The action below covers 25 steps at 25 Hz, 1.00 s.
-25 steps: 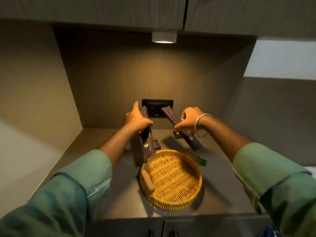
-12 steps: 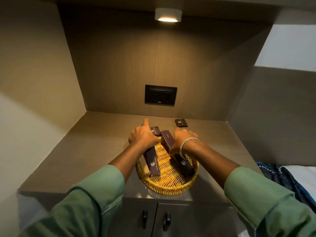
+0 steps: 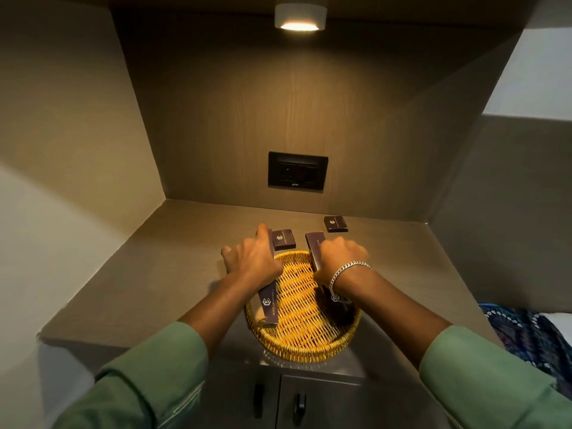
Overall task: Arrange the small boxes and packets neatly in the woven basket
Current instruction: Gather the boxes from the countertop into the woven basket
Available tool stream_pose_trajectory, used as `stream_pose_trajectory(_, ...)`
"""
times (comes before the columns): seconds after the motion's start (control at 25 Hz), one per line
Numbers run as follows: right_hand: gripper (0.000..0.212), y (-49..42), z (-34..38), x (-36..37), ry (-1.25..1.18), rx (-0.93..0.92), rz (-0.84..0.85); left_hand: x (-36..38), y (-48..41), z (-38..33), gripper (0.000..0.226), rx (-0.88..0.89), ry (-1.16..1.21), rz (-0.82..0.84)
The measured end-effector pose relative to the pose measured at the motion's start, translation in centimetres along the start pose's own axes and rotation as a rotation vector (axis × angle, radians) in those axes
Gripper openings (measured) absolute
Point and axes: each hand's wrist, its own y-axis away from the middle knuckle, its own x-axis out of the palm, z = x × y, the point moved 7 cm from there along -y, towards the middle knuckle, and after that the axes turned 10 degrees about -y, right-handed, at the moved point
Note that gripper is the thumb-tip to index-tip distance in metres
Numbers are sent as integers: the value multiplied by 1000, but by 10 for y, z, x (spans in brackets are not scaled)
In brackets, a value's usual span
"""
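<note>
A round yellow woven basket point(image 3: 305, 342) sits at the counter's front edge. My left hand point(image 3: 252, 258) grips a long dark purple box point(image 3: 268, 303) laid along the basket's left side. My right hand point(image 3: 337, 258) holds a second long dark box point(image 3: 314, 247) along the right side; its lower end is hidden behind my wrist. A small square dark box point(image 3: 284, 239) lies on the counter just behind the basket. Another small dark box point(image 3: 335, 223) lies further back on the right.
The grey counter point(image 3: 185, 258) sits in a niche with walls on three sides. A black wall socket point(image 3: 297, 170) is on the back wall, a lamp point(image 3: 299, 16) overhead. Cabinet doors with dark handles point(image 3: 298, 408) are below. Patterned fabric point(image 3: 526, 332) lies at the right.
Both hands came down from in front of the socket and lowered the two long boxes into the basket, one on each side. The view has tilted and pulled back.
</note>
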Motion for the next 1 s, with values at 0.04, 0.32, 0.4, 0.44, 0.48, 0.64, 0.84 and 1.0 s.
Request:
stream_pose_trajectory(0.04, 35, 2, 1, 1, 18, -3, -12, 0, 1, 0, 72, -7, -15, -21)
stream_pose_trajectory(0.32, 28, 10, 3, 3, 30, -55, -66, -3, 14, -2, 83, -16, -130, -104)
stream_pose_trajectory(0.4, 27, 12, 0, 3, -8, -55, -85, -1, 18, -2, 89, -22, -153, -100)
stream_pose_trajectory(0.44, 26, 13, -3, 3, -37, -45, -96, -1, 19, -2, 91, -25, -158, -96)
stream_pose_trajectory(0.48, 27, 14, -5, 3, -62, -34, -108, -1, 20, -1, 93, -26, -159, -89)
stream_pose_trajectory(0.64, 31, 14, -12, 5, -75, -13, -101, 1, 24, -2, 103, -21, -185, -48)
stream_pose_trajectory(0.84, 30, 15, -9, 4, -60, -6, -55, -13, 13, -1, 99, -25, -177, -124)
stream_pose_trajectory(1.0, 29, 20, -8, 2, -91, -26, -56, -30, -6, 4, 75, -19, -92, -177)
